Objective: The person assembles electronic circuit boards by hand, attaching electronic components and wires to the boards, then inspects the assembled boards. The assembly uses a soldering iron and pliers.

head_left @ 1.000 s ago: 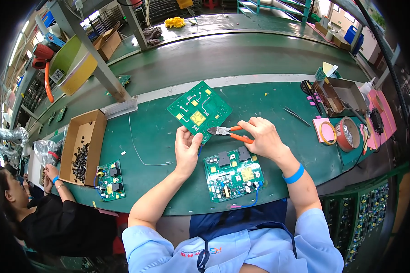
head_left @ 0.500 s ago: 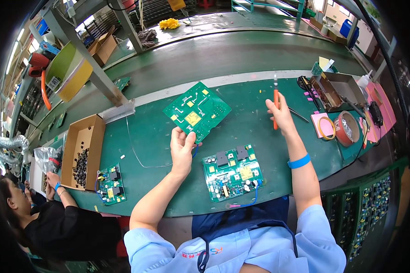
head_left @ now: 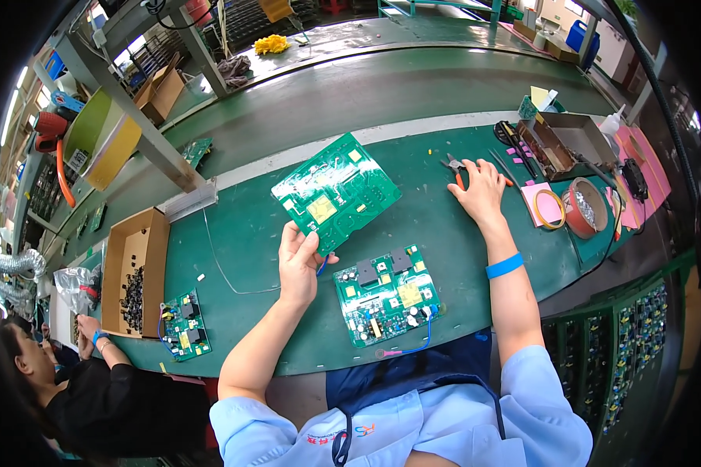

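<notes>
A green circuit board (head_left: 336, 194) is raised above the tabletop (head_left: 257, 335), tilted, with its flatter face up. Our left hand (head_left: 297, 261) pinches it near its lowest corner, thumb on top and fingers behind. From that hand the board reaches forward and to the right; its slightly longer axis slants from near left to far right. The left hand is the nearer one; our right hand (head_left: 481, 191) is well apart, off to the board's right, fingers spread over the orange handles of the pliers (head_left: 455, 165). The pliers' jaws stand parted, pointing away from us; how firmly that hand presses, we cannot tell. A second board (head_left: 387, 296) lies parts-up below the raised one. Tweezers (head_left: 509, 166) lie just right of the right hand; farther left are a smaller board (head_left: 184, 327) and a cardboard box (head_left: 156, 272).
</notes>
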